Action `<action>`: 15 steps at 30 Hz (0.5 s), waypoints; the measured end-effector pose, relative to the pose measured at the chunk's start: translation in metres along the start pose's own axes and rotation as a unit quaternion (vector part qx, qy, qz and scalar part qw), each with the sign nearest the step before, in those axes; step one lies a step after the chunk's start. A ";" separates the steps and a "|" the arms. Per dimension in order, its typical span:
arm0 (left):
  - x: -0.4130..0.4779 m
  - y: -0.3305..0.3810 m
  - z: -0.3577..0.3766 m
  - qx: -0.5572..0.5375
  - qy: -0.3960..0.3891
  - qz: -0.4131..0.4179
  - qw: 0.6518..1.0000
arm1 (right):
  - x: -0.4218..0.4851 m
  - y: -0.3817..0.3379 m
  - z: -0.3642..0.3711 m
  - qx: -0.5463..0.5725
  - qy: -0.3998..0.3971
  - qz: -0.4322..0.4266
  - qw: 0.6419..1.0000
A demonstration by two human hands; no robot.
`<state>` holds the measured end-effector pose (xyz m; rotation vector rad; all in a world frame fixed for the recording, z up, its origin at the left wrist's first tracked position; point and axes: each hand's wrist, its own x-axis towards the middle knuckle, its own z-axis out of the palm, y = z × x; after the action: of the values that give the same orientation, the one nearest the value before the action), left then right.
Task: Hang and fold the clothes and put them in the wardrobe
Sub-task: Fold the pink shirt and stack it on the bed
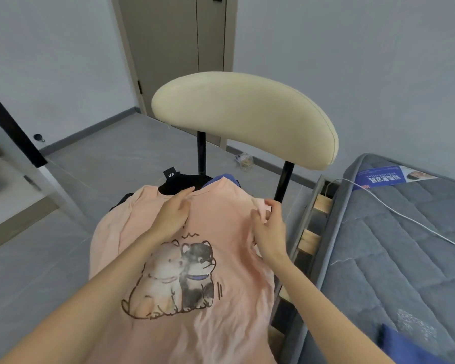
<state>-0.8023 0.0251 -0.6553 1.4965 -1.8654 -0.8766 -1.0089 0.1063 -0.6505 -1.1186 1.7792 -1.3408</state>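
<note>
Door point(174, 48): standing closed at the far side of the room, set in the grey wall.
Mattress point(405, 258): grey and quilted, lying on the right on a slatted bed frame, just beside the chair.
Chair point(242, 111): facing the viewer in the middle, its cream padded backrest rising on two black posts behind the heap of clothes.
Pink T-shirt point(221, 324): lying face up on top of the clothes on the chair seat, collar at the far end, hem hanging towards the near edge, two cartoon dogs showing on its front.
Black garment point(179, 183): peeking out from under the collar at the far end of the seat.
Blue garment point(225, 177): showing just right of the black one, under the shirt.
Left hand point(172, 214): resting flat on the shirt just below the collar, fingers straight and together.
Right hand point(269, 229): pinching the shirt's right shoulder fabric, fingers curling around a bunched fold.
White cable point(394, 210): trailing across the mattress.
</note>
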 end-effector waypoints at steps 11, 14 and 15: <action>-0.047 -0.017 -0.028 0.000 0.021 -0.019 1.000 | -0.039 0.031 0.039 -0.142 -0.182 -0.024 0.973; -0.045 -0.005 0.002 0.030 -0.026 -0.005 0.999 | -0.037 0.048 0.018 -0.272 -0.123 -0.074 0.951; -0.043 -0.002 0.013 0.044 -0.041 -0.010 0.998 | -0.036 0.055 0.011 -0.319 -0.115 -0.074 0.938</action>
<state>-0.8033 0.0682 -0.6662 1.5564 -1.9744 -0.8864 -0.9972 0.1409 -0.7065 -1.6997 2.0342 -0.6592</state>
